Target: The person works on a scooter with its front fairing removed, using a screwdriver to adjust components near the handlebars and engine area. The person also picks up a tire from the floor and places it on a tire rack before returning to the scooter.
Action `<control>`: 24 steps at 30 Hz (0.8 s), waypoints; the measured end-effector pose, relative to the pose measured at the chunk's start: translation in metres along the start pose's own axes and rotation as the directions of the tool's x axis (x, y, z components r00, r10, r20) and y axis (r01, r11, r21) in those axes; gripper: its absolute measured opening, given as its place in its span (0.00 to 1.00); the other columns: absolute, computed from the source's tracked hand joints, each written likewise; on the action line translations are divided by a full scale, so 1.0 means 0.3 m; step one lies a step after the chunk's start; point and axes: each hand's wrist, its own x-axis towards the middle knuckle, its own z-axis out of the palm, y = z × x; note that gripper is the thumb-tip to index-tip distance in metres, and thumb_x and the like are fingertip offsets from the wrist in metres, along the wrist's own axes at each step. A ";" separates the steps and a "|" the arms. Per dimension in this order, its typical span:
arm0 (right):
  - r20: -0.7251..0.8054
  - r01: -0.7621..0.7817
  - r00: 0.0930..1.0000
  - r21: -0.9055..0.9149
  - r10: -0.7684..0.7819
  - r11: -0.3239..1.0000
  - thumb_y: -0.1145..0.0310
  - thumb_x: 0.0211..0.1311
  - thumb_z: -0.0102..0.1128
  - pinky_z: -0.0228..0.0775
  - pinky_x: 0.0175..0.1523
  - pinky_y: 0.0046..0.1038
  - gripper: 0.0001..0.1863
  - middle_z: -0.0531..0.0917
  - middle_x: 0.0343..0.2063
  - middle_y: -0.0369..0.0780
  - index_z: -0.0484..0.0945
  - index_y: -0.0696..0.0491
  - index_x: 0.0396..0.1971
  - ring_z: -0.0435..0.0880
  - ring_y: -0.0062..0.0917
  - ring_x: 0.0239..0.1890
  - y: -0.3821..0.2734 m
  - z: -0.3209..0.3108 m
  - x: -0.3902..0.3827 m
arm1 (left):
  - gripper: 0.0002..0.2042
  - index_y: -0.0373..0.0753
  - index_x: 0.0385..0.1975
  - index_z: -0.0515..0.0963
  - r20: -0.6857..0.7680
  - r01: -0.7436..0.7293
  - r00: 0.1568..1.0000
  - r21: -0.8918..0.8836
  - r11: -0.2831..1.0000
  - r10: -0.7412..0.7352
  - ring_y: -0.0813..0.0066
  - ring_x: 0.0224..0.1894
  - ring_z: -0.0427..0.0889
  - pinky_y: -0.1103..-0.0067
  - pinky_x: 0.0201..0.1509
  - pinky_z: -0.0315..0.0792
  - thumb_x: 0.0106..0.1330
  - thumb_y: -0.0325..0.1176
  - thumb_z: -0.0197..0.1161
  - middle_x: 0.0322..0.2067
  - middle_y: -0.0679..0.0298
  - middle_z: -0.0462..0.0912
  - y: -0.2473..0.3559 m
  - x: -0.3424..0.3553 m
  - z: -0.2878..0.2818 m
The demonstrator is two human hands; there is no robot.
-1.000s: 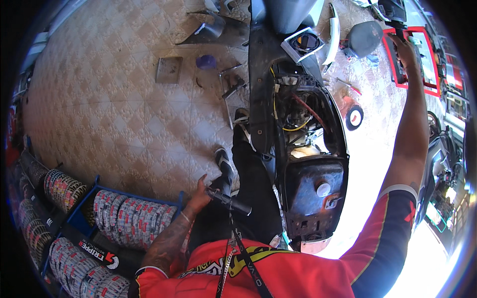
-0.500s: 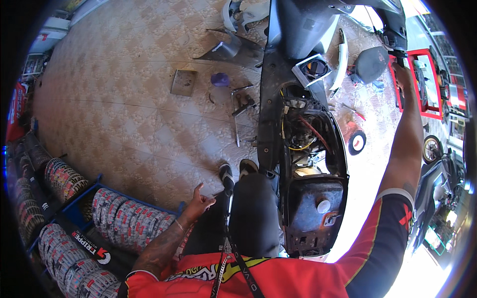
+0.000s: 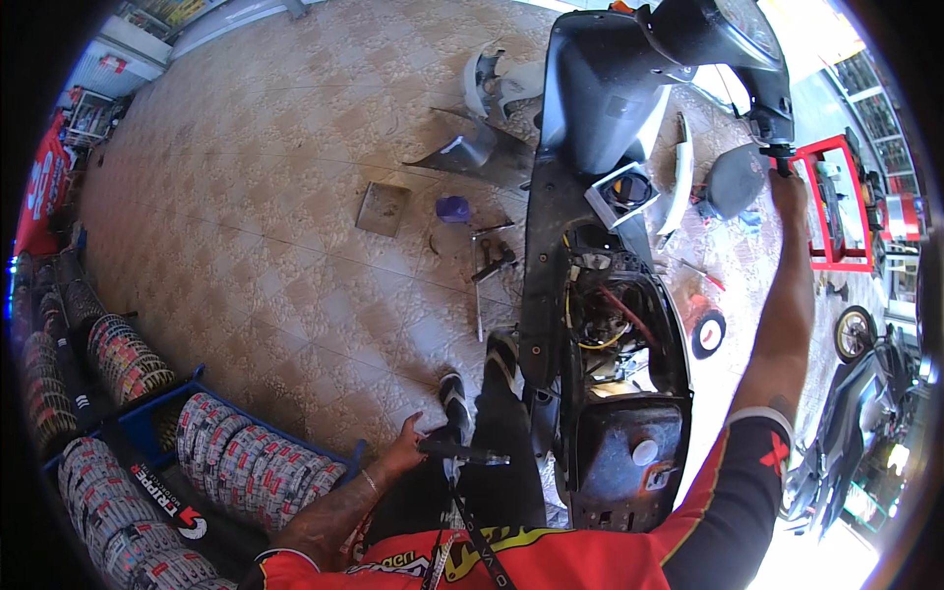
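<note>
My right hand is closed around the black handlebar grip of a partly stripped scooter, with the arm stretched far forward. My left hand is low in front of my lap, closed at one end of a black rod-shaped thing with a pale tip. That thing lies across my dark trousers and points toward the scooter; its exact kind cannot be made out. Beside my right leg, the scooter's open seat bay shows hoses and wiring. Behind the bay sits a worn metal tank with a round pale cap.
Body panels, a metal tray, a purple piece and tools lie on the tiled floor to the left. Wrapped tyres fill a blue rack. Right of the scooter are a seat, a red stand and a motorcycle.
My left hand has moved lower, and the black rod now shows lengthwise beside it. My right hand stays on the grip. The view has shifted, bringing more of the scooter's front into sight.
</note>
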 end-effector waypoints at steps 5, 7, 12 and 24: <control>0.030 -0.019 0.999 -0.024 0.019 1.000 0.50 0.55 0.53 0.70 0.51 0.42 0.26 0.82 0.36 0.56 0.81 0.59 0.39 0.80 0.49 0.46 0.071 0.008 0.046 | 0.44 0.35 0.68 0.42 -0.014 0.176 0.984 -0.045 0.983 -0.177 0.82 0.27 0.73 0.82 0.32 0.70 0.61 0.36 0.68 0.26 0.67 0.75 0.050 -0.016 -0.003; 0.060 -0.022 0.998 0.051 0.019 0.998 0.50 0.55 0.54 0.70 0.49 0.43 0.26 0.82 0.36 0.57 0.81 0.61 0.38 0.80 0.50 0.46 0.088 0.007 0.054 | 0.43 0.36 0.68 0.42 0.012 0.177 0.984 -0.024 0.984 -0.177 0.82 0.28 0.75 0.81 0.33 0.71 0.62 0.35 0.68 0.27 0.66 0.77 0.084 -0.015 -0.003; 0.049 0.015 0.999 0.146 -0.022 0.989 0.52 0.53 0.57 0.69 0.43 0.41 0.25 0.82 0.29 0.53 0.80 0.63 0.33 0.82 0.44 0.36 0.093 0.013 0.067 | 0.43 0.36 0.68 0.43 0.004 0.125 0.992 -0.112 0.986 -0.126 0.82 0.26 0.73 0.83 0.30 0.69 0.61 0.36 0.68 0.25 0.67 0.75 0.143 0.041 0.023; 0.179 0.005 0.982 0.309 -0.063 0.951 0.54 0.52 0.57 0.67 0.35 0.35 0.22 0.78 0.20 0.46 0.80 0.62 0.29 0.77 0.30 0.26 0.066 -0.017 0.000 | 0.42 0.39 0.68 0.44 0.122 0.067 0.990 0.001 0.998 -0.066 0.79 0.29 0.76 0.81 0.34 0.72 0.60 0.30 0.67 0.28 0.66 0.76 0.230 0.046 0.128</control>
